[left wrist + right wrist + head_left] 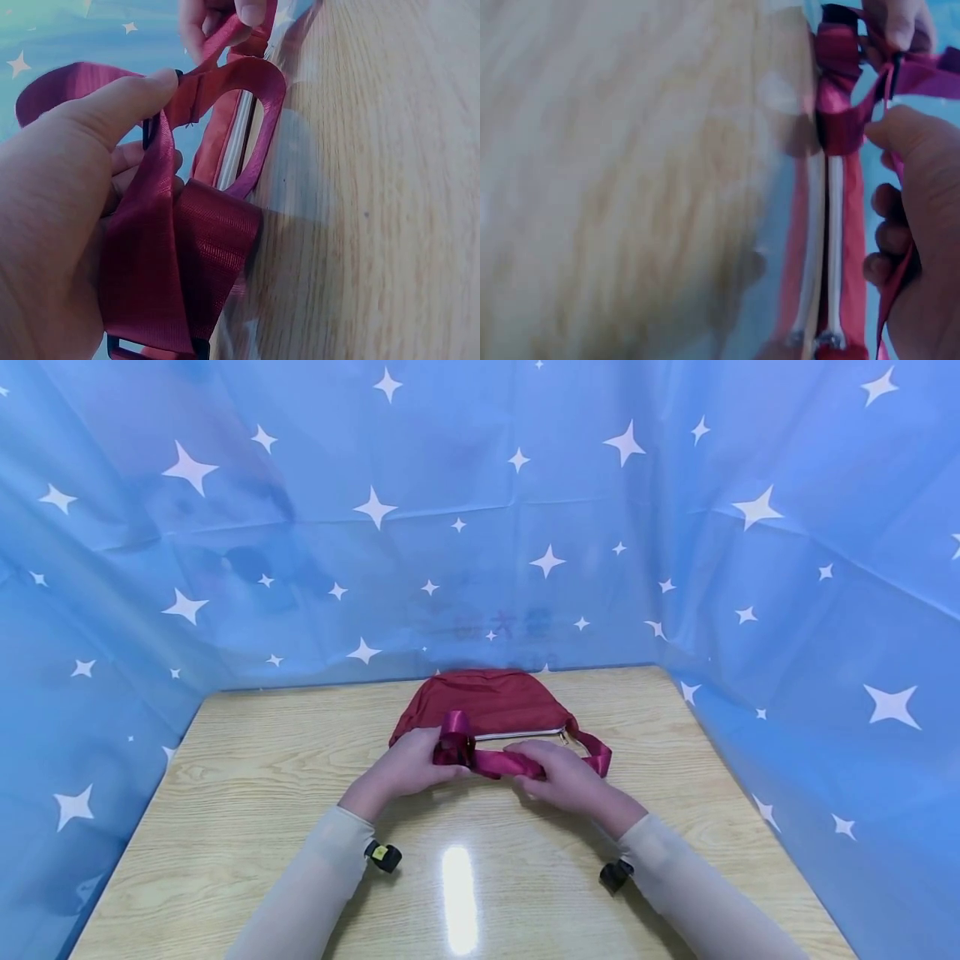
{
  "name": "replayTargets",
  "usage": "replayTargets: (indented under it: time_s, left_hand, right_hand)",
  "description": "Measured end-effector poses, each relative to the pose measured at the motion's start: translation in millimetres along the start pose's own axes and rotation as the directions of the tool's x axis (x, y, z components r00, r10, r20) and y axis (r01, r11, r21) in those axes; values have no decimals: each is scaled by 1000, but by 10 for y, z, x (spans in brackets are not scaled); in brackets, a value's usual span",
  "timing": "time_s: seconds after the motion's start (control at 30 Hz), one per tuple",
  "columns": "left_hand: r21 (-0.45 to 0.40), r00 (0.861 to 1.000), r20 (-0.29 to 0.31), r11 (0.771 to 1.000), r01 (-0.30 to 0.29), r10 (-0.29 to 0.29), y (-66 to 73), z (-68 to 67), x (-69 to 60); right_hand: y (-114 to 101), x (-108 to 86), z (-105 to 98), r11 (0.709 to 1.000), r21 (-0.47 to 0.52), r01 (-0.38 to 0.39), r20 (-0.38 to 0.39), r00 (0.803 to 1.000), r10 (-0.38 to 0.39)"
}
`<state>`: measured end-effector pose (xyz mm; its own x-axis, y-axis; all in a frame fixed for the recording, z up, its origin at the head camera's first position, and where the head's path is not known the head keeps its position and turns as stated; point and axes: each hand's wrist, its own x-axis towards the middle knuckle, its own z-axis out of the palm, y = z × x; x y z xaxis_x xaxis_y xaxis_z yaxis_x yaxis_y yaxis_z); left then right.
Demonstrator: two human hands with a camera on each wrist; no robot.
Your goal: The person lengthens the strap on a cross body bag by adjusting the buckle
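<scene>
A dark red waist bag (pixel 487 700) lies at the back of the table, its silver zipper (pixel 525 734) toward me. In front of it, my left hand (pixel 411 763) pinches the bag's shiny red strap (pixel 146 270) by a black slider buckle (pixel 148 129). The strap loops loosely around those fingers, and another black buckle (pixel 157 349) hangs lower on it. My right hand (pixel 564 777) grips a stretch of the strap to the right, its fingers curled round it. From there the strap runs to the bag's right end, where a zipper pull (pixel 562 739) hangs.
The light wood table (pixel 285 835) extends on both sides of the bag and in front of it. A blue curtain (pixel 450 568) with white stars stands behind and along the sides. Black camera bands (pixel 386 857) sit on both wrists.
</scene>
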<state>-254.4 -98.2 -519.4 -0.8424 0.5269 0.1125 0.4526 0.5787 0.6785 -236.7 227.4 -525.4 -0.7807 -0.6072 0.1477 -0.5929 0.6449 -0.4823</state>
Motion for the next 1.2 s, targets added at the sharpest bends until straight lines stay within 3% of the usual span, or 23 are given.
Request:
replayTargets:
  time_s: [0.3, 0.57, 0.77, 0.97, 1.2]
  left_hand:
    - [11, 1000, -18, 1000, -10, 10, -14, -16, -4]
    - [2, 1000, -27, 1000, 12, -12, -20, -42, -14]
    - [-11, 999, -28, 999, 36, -36, -31, -54, -19]
    - [-11, 999, -33, 1000, 27, -27, -40, -54, -17]
    - [-1, 999, -34, 1000, 22, -22, -41, -52, -4]
  right_hand:
    - [208, -124, -129, 999, -49, -12, 17, 1000, 13]
    - [351, -262, -228, 996, -29, -87, 66, 994, 89]
    - [429, -323, -274, 994, -54, -94, 73, 993, 97]
    - [280, -215, -171, 993, -100, -67, 78, 994, 75]
    - [-50, 127, 105, 994, -8, -107, 33, 994, 107]
